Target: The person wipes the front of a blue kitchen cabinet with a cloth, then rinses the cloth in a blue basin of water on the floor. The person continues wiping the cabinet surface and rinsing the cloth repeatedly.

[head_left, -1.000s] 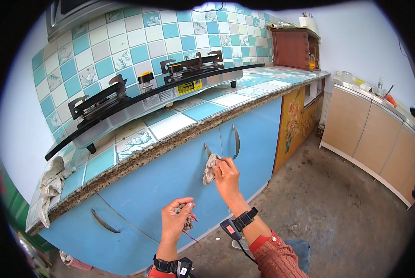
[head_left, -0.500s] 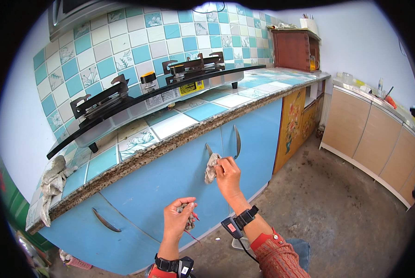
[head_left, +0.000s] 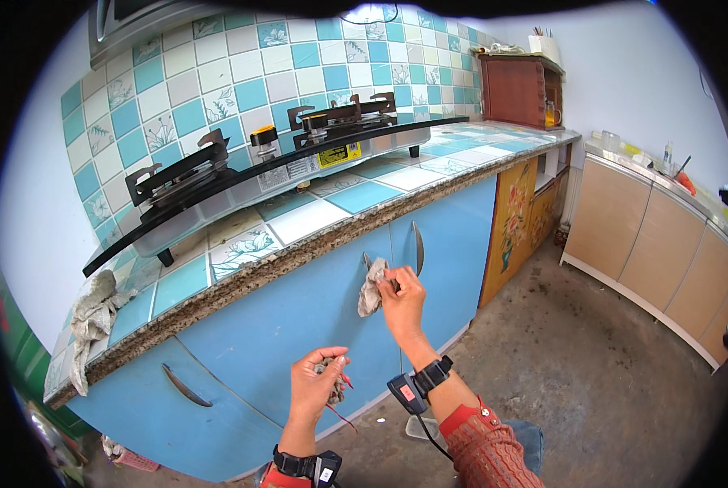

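Observation:
My right hand [head_left: 403, 301] pinches a crumpled grey-white rag [head_left: 372, 289] against the left one of two curved metal handles [head_left: 367, 259] on the blue cabinet doors [head_left: 299, 305]. The rag covers most of that handle. Just to its right, the other handle [head_left: 418, 248] is bare. Lower and to the left, my left hand [head_left: 315, 382] is closed round a bunched greyish cloth [head_left: 334, 390], mostly hidden by the fingers. A thin red string [head_left: 343, 418] hangs from it. This hand is apart from the door.
A two-burner gas stove [head_left: 258, 167] stands on the tiled counter [head_left: 364, 199], whose stone edge juts above the doors. Another rag [head_left: 95, 313] drapes over the counter's left corner. A clear plastic container [head_left: 422, 428] sits on the floor by the doors. Beige cabinets [head_left: 648, 236] stand at right.
My right hand has shifted slightly up with the rag, and its fingers have turned a little. The left hand has hardly moved.

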`<state>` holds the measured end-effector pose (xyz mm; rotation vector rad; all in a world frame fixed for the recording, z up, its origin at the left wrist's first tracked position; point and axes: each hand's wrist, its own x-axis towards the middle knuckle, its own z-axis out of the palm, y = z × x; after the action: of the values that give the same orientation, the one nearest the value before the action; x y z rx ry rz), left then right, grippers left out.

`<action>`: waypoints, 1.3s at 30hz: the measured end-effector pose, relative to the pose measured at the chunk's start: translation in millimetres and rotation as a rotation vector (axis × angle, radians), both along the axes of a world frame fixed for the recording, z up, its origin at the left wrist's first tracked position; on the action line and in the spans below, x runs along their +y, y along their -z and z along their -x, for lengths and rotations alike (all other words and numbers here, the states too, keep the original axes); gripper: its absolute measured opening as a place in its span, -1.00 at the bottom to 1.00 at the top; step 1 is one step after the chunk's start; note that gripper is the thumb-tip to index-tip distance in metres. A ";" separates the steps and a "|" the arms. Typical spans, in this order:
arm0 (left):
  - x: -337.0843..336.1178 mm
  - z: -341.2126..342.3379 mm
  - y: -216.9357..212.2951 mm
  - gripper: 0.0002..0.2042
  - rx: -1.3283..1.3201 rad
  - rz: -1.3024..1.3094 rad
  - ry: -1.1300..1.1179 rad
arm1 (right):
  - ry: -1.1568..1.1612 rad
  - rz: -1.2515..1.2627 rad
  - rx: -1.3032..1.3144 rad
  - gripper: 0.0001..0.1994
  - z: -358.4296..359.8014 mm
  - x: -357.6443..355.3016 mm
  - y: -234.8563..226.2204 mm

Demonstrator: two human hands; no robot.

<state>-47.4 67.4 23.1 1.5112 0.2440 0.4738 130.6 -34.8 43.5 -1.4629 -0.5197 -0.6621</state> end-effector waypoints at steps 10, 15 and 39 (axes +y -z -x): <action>-1.3 -0.3 -1.2 -0.83 0.001 0.018 -0.004 | 0.059 -0.025 -0.177 -0.86 -3.6 5.6 0.7; -2.6 0.6 -1.2 -0.84 0.013 0.021 0.001 | 0.045 -0.013 -0.162 -0.88 -4.0 4.6 -2.0; -5.2 -2.4 4.6 -0.83 0.060 -0.045 0.003 | 0.034 -0.098 -0.142 -0.86 -14.8 9.6 37.7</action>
<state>-45.0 62.2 18.5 1.5713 0.2793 0.4352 145.4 -25.1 5.7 -1.3416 -0.5652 -0.8114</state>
